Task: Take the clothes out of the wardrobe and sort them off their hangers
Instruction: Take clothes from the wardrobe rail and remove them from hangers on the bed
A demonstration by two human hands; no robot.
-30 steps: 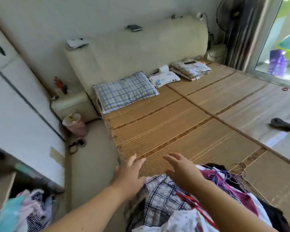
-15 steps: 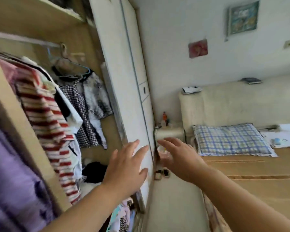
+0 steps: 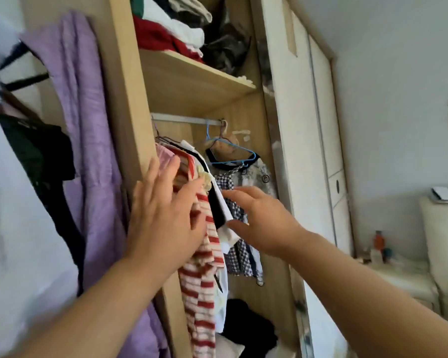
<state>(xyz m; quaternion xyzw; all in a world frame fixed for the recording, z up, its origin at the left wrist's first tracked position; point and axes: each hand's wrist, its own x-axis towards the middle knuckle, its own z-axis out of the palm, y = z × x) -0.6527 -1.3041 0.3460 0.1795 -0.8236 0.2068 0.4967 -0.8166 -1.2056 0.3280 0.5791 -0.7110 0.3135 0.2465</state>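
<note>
Where clothes (image 3: 239,257) hang in the wardrobe (image 3: 130,99), left grip (image 3: 163,218) flat on striped top (image 3: 199,293), right grip (image 3: 261,220) splayed beside it

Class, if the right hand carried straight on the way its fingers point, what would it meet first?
Probably the white garment hanging beside the red-striped top; the right hand looks close to its edge, though depth is unclear.

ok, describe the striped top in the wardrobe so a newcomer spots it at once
Start at the open wardrobe, then the metal rail under its wooden shelf. The striped top hangs near the rail's left end, against the left hand. Only it has red and white bands; the checked garment to its right has small dark squares.
</note>
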